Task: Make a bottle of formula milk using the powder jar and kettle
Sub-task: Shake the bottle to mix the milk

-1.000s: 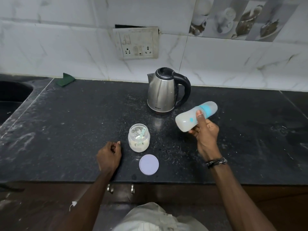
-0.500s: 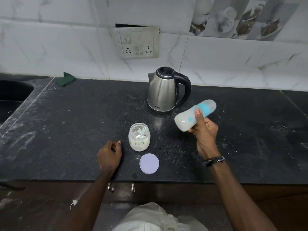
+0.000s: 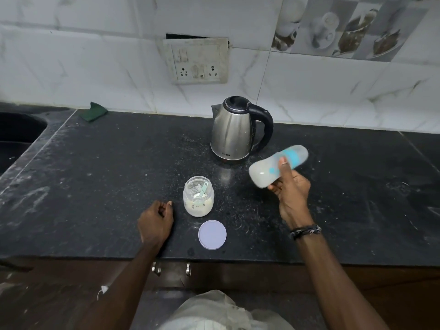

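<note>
The right hand [image 3: 291, 189] curls its fingers and thumb round one baby bottle [image 3: 277, 166], held tilted above the countertop [image 3: 107, 177] in front of the one kettle [image 3: 234, 129]. The left hand [image 3: 156, 221] rests near the front edge, fingers curled in, holding nothing. Just beside it stands one open powder jar [image 3: 198, 198]; its one lid [image 3: 212, 234] lies nearer the front edge.

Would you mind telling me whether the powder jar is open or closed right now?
Open. The powder jar has no lid on; a scoop shows inside its mouth, and the lid lies flat on the counter beside it.
</note>
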{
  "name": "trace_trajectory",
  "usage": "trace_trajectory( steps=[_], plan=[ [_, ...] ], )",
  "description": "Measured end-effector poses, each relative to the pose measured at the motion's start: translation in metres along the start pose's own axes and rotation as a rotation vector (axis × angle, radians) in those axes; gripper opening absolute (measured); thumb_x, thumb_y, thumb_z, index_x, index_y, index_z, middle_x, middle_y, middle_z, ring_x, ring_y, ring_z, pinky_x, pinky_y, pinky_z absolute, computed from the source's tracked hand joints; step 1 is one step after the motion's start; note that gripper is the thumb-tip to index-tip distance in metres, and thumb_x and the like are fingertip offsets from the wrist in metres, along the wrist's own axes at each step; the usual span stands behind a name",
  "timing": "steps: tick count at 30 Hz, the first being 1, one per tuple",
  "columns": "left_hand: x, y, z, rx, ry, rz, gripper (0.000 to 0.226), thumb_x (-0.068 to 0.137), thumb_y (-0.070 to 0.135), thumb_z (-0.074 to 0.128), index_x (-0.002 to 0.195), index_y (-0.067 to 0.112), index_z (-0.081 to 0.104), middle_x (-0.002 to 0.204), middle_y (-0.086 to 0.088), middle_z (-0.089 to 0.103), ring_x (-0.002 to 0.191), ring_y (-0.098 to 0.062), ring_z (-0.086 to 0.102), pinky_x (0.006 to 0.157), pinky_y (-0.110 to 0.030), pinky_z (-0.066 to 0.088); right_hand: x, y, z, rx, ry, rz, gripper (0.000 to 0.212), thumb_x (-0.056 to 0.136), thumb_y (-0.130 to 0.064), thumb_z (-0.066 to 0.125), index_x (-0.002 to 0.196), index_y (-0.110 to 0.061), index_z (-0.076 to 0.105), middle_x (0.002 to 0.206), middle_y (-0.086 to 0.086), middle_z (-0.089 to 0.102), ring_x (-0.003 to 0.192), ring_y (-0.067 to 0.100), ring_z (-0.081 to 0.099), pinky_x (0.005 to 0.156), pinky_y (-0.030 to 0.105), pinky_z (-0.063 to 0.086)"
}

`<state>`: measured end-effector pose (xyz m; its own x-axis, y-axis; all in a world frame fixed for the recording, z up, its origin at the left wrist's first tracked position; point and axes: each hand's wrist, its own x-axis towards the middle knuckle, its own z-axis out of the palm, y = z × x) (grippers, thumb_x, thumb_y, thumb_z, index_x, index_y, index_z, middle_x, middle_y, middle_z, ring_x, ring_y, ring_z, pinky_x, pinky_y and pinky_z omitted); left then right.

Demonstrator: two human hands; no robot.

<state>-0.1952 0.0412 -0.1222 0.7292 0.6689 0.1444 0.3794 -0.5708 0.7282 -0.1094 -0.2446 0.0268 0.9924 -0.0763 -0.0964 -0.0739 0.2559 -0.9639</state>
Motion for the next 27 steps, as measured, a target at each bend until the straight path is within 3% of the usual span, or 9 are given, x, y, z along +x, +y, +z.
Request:
trace_trajectory(
  steps=[4, 8, 12, 16, 19, 23, 27],
  plan=[
    [0.000, 0.001, -0.001, 0.011, 0.002, 0.003, 0.030, 0.096, 0.029, 0.068, 0.073, 0.010, 0.066, 0.058, 0.000, 0.058, 0.055, -0.022, 0.054, 0.060, -0.030, 0.036, -0.003, 0.002, 0.000, -0.225, -0.202, 0.086, 0.028, 0.087, -0.022, 0.070, 0.109, -0.004, 0.070, 0.092, 0.008, 0.077, 0.077, 0.012, 0.073, 0.059, 0.022, 0.057],
    [0.000, 0.002, 0.000, 0.019, 0.003, -0.012, 0.031, 0.096, 0.030, 0.068, 0.073, 0.009, 0.065, 0.059, -0.002, 0.060, 0.056, -0.023, 0.054, 0.060, -0.031, 0.037, 0.005, -0.002, -0.002, -0.080, 0.001, 0.052, 0.027, 0.088, -0.031, 0.070, 0.104, -0.009, 0.071, 0.091, 0.005, 0.077, 0.079, 0.013, 0.073, 0.061, 0.025, 0.058],
    [0.000, 0.001, -0.001, 0.014, 0.001, -0.023, 0.031, 0.096, 0.030, 0.068, 0.072, 0.010, 0.065, 0.061, -0.004, 0.063, 0.057, -0.025, 0.056, 0.060, -0.031, 0.038, 0.001, -0.002, -0.006, -0.159, -0.131, 0.114, 0.025, 0.088, -0.022, 0.070, 0.108, -0.007, 0.070, 0.088, 0.003, 0.078, 0.077, 0.012, 0.074, 0.061, 0.022, 0.057],
    [-0.001, 0.000, 0.000, 0.015, -0.007, -0.028, 0.031, 0.096, 0.031, 0.067, 0.072, 0.011, 0.064, 0.060, -0.002, 0.060, 0.057, -0.026, 0.058, 0.060, -0.031, 0.039, 0.005, -0.003, -0.005, 0.064, 0.040, 0.134, 0.023, 0.090, -0.026, 0.069, 0.105, -0.010, 0.069, 0.088, 0.002, 0.077, 0.078, 0.014, 0.073, 0.066, 0.029, 0.059],
    [-0.001, 0.002, 0.000, 0.018, -0.003, -0.020, 0.032, 0.096, 0.031, 0.067, 0.072, 0.010, 0.065, 0.060, -0.002, 0.060, 0.056, -0.024, 0.056, 0.060, -0.031, 0.038, -0.001, -0.003, -0.006, -0.120, -0.097, 0.157, 0.023, 0.086, -0.012, 0.073, 0.108, -0.007, 0.069, 0.085, -0.001, 0.077, 0.075, 0.011, 0.073, 0.061, 0.023, 0.058],
    [0.000, -0.001, 0.002, 0.026, -0.015, -0.025, 0.032, 0.096, 0.032, 0.066, 0.073, 0.011, 0.065, 0.061, -0.005, 0.063, 0.057, -0.026, 0.058, 0.059, -0.032, 0.040, 0.006, -0.005, -0.013, -0.048, -0.044, 0.101, 0.013, 0.088, -0.013, 0.069, 0.100, -0.011, 0.066, 0.088, 0.002, 0.076, 0.076, 0.012, 0.072, 0.060, 0.024, 0.056],
    [0.001, -0.003, 0.001, 0.032, 0.000, -0.012, 0.033, 0.096, 0.031, 0.067, 0.071, 0.010, 0.064, 0.060, -0.005, 0.063, 0.056, -0.026, 0.058, 0.058, -0.031, 0.039, 0.007, -0.011, -0.012, -0.235, -0.159, 0.108, 0.027, 0.076, -0.005, 0.081, 0.100, -0.007, 0.070, 0.090, 0.005, 0.077, 0.077, 0.013, 0.074, 0.059, 0.021, 0.056]
  ],
)
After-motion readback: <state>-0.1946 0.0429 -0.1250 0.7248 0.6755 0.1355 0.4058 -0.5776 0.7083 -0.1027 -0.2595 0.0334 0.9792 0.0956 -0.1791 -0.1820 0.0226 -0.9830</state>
